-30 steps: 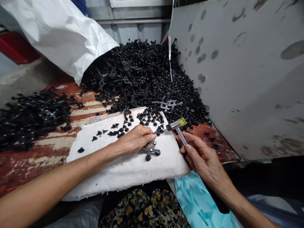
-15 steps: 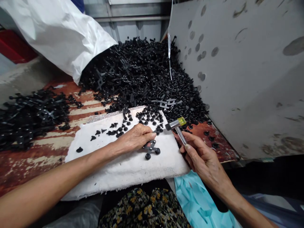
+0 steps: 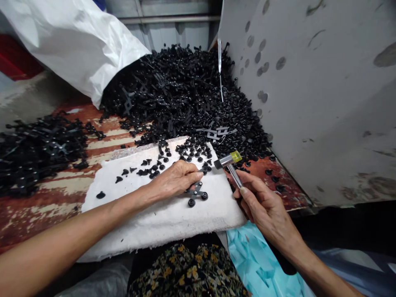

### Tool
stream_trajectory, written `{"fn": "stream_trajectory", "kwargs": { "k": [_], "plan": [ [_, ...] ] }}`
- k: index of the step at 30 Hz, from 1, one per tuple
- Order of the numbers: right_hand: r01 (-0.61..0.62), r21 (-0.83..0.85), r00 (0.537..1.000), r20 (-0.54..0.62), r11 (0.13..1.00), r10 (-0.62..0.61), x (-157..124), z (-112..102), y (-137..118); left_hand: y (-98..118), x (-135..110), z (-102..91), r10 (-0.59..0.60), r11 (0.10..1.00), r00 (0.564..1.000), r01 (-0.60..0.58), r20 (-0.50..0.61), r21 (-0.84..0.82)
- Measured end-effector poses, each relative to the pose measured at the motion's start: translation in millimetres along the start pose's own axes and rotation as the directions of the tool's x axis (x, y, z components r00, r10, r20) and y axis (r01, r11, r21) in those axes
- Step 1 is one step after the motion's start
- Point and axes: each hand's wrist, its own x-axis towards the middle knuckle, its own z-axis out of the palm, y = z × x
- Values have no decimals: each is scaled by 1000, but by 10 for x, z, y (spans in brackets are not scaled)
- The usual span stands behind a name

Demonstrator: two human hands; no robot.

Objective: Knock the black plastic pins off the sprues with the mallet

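Note:
My left hand (image 3: 179, 177) is closed on a black scissor linkage (image 3: 198, 193), made of crossed flat bars with round black buttons at its ends. The linkage lies low over a white cloth pad (image 3: 161, 225), and my fingers hide part of it. In my right hand (image 3: 262, 198) is a small mallet (image 3: 232, 162) with a metal head, one black face and one yellow face. Its head is raised just right of the linkage, apart from it. Loose black buttons (image 3: 192, 152) are scattered on the far half of the pad.
A large heap of black linkages and buttons (image 3: 179, 95) rises behind the pad. Another pile of linkages (image 3: 40, 152) sits at the left on the worn red board (image 3: 37, 214). A white sack (image 3: 83, 45) overhangs the back left. A grey panel (image 3: 324, 103) stands along the right.
Both hands keep their grip and nearly the same place. The view has shifted very slightly; nothing else has visibly moved.

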Motion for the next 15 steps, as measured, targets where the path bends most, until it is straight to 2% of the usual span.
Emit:
{"fn": "stream_trajectory", "kwargs": {
  "k": [9,15],
  "plan": [
    [-3,-18,1000,-2,1000,2,-1,-9,11,12,-2,2,-7,1000,1000,7,9,-11],
    [40,-49,999,-5,998,-40,-12,-5,-7,50,1,-14,58,992,998,-56,-18,112]
  ]
}}
